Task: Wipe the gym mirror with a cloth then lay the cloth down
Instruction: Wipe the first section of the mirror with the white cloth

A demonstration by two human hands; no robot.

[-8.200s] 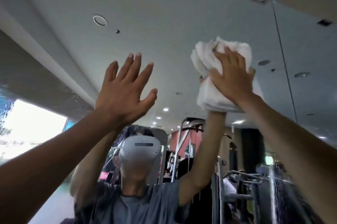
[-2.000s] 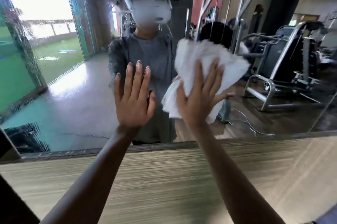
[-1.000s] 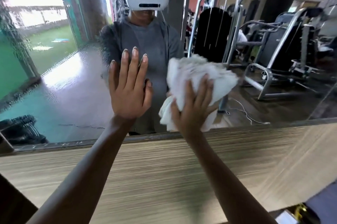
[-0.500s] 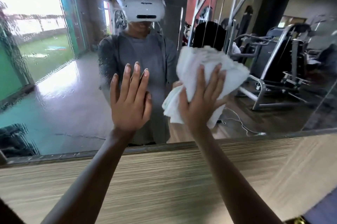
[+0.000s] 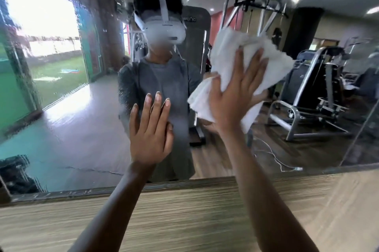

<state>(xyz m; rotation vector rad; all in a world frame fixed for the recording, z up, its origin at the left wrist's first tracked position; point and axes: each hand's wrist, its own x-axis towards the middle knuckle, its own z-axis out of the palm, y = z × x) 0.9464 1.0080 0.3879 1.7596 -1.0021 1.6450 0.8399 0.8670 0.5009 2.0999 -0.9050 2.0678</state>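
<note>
Against the glass, the right hand (image 5: 235, 98) presses a crumpled white terry cloth (image 5: 229, 46) onto the large wall-mounted gym mirror (image 5: 71, 120); its fingers are straight and spread wide over the fabric, gripping nothing, with the thumb out to the right; the cloth bunches above and to both sides of the hand, its lower corner hanging below the palm. Just left of it and lower, the left hand (image 5: 150, 130) is held flat with the palm toward the mirror, fingers straight and close together, holding nothing; it appears to rest on the glass, its own reflection showing at the thumb edge. Both bare forearms rise from the bottom of the view. The two hands are near each other but apart.

Below the mirror's lower edge runs a pale wood-grain striped surface (image 5: 184, 217); whether it is a ledge or a wall panel cannot be told. Reflected between the arms stands the person in a grey shirt (image 5: 164, 83) wearing a white head-mounted headset (image 5: 164, 28). Left of that, the glass is speckled with droplets and shows a bright open doorway (image 5: 41, 16) with green grass beyond; right of the cloth it shows chrome-framed weight machines (image 5: 307, 87), a thin white cable (image 5: 272, 155) on the wooden floor, and a vertical seam (image 5: 356, 134) in the mirror.
</note>
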